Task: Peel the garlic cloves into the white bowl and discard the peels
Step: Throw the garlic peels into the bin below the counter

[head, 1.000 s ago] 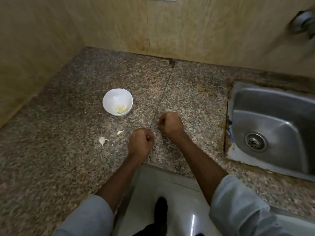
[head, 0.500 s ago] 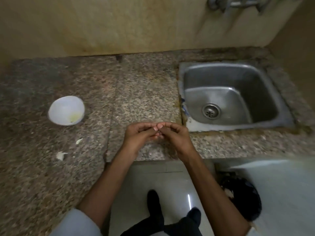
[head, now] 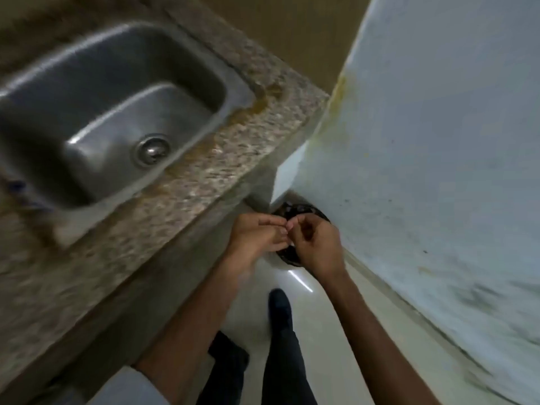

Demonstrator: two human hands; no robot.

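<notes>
Your left hand (head: 254,241) and right hand (head: 317,247) meet fingertip to fingertip (head: 289,226). The right's fingers are curled in as for a pinch and the left's reach across to them, but the view is blurred and I cannot tell whether either hand grips anything. If the peels are there, they are probably a scrap of papery skin hidden between those fingertips, and none shows. Judge them as almost weightless, limp and brittle. They will likely cling to damp or sticky skin, so they may not fall when you let go. Take them between thumb and forefinger pads and rub them off, not shake them. Just beneath your hands sits a dark bin (head: 304,210) on the floor (head: 321,317), tucked between the end of the desk (head: 204,176) and a pale wall (head: 438,141), so a dropped flake should land inside unless it drifts. Further left the sink (head: 117,112) is set into the desk. The white bowl and the cloves are out of view.
</notes>
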